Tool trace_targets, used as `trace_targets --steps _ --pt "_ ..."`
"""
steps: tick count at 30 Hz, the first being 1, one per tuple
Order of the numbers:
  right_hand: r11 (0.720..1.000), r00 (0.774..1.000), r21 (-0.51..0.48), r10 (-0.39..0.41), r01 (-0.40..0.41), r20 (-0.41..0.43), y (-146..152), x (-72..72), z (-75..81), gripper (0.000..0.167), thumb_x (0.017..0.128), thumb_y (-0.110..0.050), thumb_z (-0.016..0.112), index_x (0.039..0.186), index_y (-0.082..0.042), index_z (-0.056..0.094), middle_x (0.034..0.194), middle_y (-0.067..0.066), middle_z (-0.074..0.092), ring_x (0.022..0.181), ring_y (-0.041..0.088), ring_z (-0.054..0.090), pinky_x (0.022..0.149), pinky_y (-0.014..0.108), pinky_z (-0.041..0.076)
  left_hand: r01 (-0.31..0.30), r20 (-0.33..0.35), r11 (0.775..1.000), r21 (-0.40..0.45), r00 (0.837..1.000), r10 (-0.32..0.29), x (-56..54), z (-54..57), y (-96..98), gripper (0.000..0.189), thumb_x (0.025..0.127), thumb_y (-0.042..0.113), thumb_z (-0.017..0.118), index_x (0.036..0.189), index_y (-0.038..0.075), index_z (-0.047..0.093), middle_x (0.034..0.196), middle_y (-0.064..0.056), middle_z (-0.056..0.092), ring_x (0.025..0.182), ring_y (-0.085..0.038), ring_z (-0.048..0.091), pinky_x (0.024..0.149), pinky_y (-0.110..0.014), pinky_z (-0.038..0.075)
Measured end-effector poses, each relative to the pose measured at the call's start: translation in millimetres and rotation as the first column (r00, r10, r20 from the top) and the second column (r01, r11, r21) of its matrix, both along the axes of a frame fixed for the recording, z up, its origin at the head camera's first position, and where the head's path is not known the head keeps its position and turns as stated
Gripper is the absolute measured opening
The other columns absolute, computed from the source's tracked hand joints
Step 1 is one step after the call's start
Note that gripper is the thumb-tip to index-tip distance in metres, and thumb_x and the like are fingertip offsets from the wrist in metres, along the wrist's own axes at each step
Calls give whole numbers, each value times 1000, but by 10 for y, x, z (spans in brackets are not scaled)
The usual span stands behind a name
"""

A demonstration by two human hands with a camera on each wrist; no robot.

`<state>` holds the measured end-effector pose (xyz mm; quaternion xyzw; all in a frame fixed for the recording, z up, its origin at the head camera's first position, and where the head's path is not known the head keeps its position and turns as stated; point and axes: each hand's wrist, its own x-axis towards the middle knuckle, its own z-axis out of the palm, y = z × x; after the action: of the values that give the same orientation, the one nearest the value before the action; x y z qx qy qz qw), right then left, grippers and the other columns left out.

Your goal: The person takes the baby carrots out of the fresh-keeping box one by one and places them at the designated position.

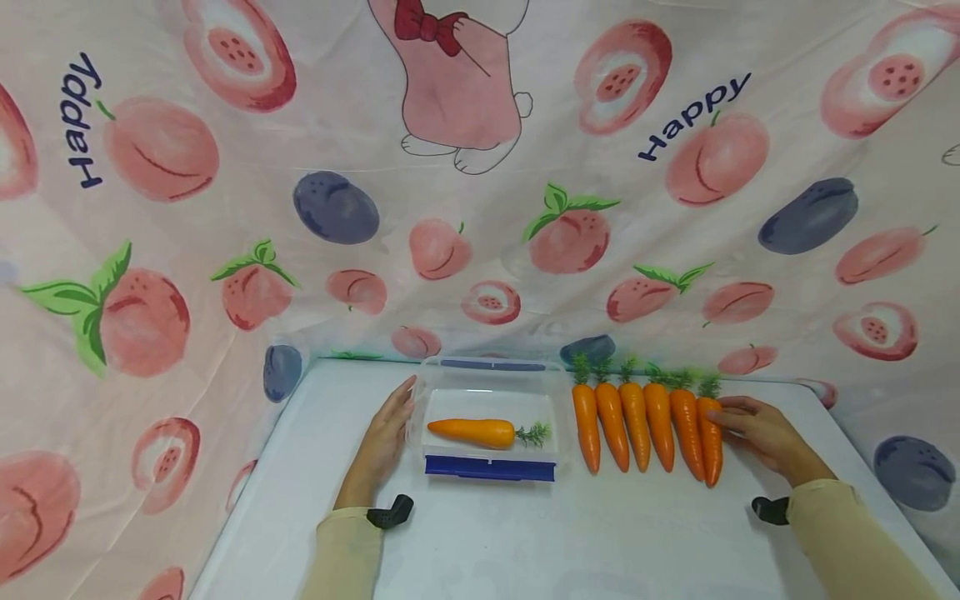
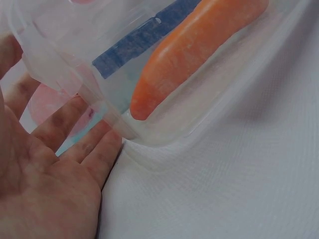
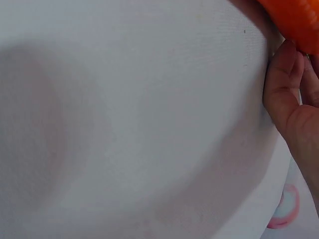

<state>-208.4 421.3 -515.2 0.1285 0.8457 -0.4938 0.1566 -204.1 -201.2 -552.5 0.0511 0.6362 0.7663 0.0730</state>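
Observation:
A clear plastic box (image 1: 489, 379) with blue clips stands on the table, a single orange carrot (image 1: 472, 432) lying inside it, tip to the left. My left hand (image 1: 390, 425) rests along the box's left side, its fingers spread and nearly straight against the wall in the left wrist view. To the right of the box, several carrots (image 1: 633, 429) with green tops lie side by side in a row. My right hand (image 1: 765, 433) is at the right end, touching the upper part of the rightmost carrot (image 1: 712, 454) with its fingertips, lightly bent in the right wrist view.
The white table (image 1: 600, 533) has its back edge just behind the box and the carrot tops. A fruit-patterned cloth (image 1: 480, 208) hangs behind and at both sides. Each wrist wears a small black device (image 1: 391, 512).

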Motion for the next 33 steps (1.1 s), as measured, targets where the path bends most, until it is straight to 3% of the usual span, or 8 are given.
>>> trace_targets --steps 4,14,20,23,27,30,33 --pt "1000 1000 22 5 -5 14 -20 -19 -4 96 95 -55 65 156 6 25 157 31 32 131 36 50 108 48 51 0 -3 1000 1 1000 0 1 1 -7 53 108 33 49 160 25 35 169 -6 23 159 -26 16 130 -49 11" --pt "1000 999 24 -11 10 30 -53 -33 16 101 92 -59 67 156 6 24 158 32 31 134 41 45 109 47 51 -4 -3 1000 14 1000 4 1 26 -15 54 108 34 49 159 25 36 169 -5 24 158 -24 17 130 -48 12" --pt "1000 1000 15 -2 2 23 -41 -15 6 99 94 -58 65 157 5 23 158 30 30 127 30 51 97 32 58 -1 -6 1000 15 1000 1 9 30 -20 54 109 32 48 160 24 35 169 -7 24 158 -26 18 130 -49 12" --pt "1000 1000 12 -3 2 16 -17 4 -1 98 94 -58 64 157 5 23 159 31 29 129 32 50 92 26 59 -4 -10 1000 9 1000 4 10 32 -18 54 108 32 48 160 24 35 169 -7 24 158 -26 17 130 -50 12" --pt "1000 1000 -9 -14 14 7 28 35 -18 100 94 -59 64 157 6 23 160 31 27 112 13 59 89 23 59 -5 -10 1000 10 1000 5 12 35 -1 54 108 32 49 160 23 35 169 -8 24 158 -27 17 130 -52 11" --pt "999 1000 -18 -30 30 8 45 51 -27 101 92 -59 66 157 5 23 160 31 27 98 -4 54 87 21 59 -1 -13 1000 12 1000 2 10 31 9 55 108 32 48 160 21 34 169 -9 23 158 -28 16 130 -53 11" --pt "998 999 -26 -50 50 6 42 59 -32 101 92 -56 68 157 6 22 159 32 28 99 -1 55 87 22 60 1 -17 1000 8 1000 -1 6 27 9 55 109 32 47 161 20 33 170 -9 23 158 -29 17 129 -53 12"
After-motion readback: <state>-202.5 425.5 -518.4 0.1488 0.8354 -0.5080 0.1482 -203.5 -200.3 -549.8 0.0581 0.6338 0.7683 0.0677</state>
